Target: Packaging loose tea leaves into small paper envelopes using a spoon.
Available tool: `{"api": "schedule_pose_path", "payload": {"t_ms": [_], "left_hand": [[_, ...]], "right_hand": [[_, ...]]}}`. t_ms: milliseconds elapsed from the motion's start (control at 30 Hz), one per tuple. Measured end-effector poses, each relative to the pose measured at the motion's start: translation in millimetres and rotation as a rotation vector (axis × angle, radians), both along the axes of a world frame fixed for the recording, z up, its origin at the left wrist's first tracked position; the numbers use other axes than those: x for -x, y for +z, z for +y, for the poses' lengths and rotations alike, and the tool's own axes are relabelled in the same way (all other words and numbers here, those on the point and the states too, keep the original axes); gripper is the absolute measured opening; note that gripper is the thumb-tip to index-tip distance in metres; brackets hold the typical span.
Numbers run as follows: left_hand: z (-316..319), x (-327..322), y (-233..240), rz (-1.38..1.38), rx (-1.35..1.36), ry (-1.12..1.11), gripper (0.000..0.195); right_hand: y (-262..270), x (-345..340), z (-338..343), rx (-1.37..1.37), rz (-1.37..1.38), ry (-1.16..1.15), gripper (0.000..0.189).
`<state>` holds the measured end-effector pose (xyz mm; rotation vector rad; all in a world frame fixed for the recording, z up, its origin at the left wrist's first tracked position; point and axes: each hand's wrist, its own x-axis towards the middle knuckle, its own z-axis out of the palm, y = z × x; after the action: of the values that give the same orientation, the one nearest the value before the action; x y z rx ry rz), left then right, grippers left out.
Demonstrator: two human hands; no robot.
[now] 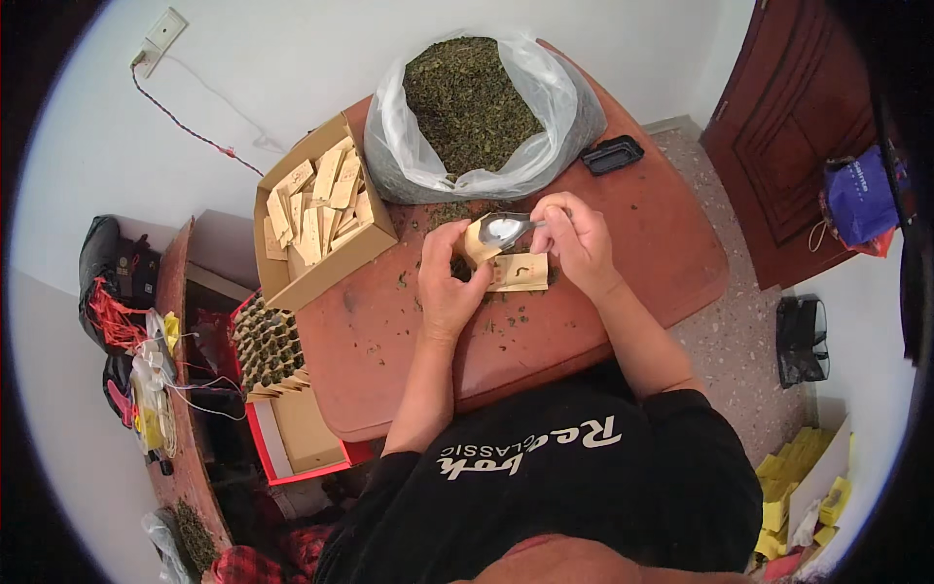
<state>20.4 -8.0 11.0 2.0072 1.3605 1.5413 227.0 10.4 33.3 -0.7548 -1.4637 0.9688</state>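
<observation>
Between the thumb and fingers of my left hand [451, 285] is a small kraft paper packet [476, 245], tilted above the table. My right hand [579, 244] grips the handle of a metal spoon [502, 229], whose bowl overlaps the packet's upper edge; whether it reaches inside cannot be seen. The bowl looks shiny, with no leaves visible on it. Under my hands, a second printed packet [531, 272] lies flat with a dark leaf curl on it. Just beyond stands a clear plastic bag [390, 150] full of dried green tea-like leaves [467, 102].
Left of the bag, a cardboard box [321, 275] holds many flat packets. Lower, a red-rimmed box [303, 431] contains rows of leaf-filled packets [268, 343]. A black plastic tray [611, 155] sits right on the reddish table [657, 241]. Loose leaves are scattered around my hands.
</observation>
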Motion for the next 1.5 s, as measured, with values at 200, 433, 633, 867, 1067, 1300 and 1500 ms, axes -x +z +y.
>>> {"api": "schedule_pose_path", "payload": {"t_ms": [200,433,633,867,1067,1300,1500], "left_hand": [[2.6,0.7,-2.6,-0.057,0.045,-0.018,0.045],[4.3,4.1,0.4,0.081,-0.090,0.015,0.047],[1.0,1.8,6.2,0.086,-0.031,0.045,0.044],[7.7,9.4,-5.4,-0.008,0.031,0.031,0.043],[1.9,9.0,10.3,-0.079,0.076,0.074,0.042],[3.5,10.2,6.6,-0.100,0.044,0.071,0.044],[8.0,16.1,-5.0,-0.217,0.105,0.072,0.043]], "right_hand": [[1.1,9.2,-5.2,-0.301,-0.122,-0.078,0.014],[7.5,13.8,-5.8,-0.657,-0.362,-0.027,0.010],[17.2,9.8,-9.6,-0.514,-0.337,-0.148,0.011],[34.4,7.6,-7.8,-0.427,-0.268,-0.214,0.017],[50.8,12.3,32.4,-0.287,-0.147,-0.241,0.022],[38.3,45.4,140.1,-0.227,-0.420,-0.155,0.029],[14.3,57.8,160.3,-0.170,-0.504,0.198,0.032]]}}
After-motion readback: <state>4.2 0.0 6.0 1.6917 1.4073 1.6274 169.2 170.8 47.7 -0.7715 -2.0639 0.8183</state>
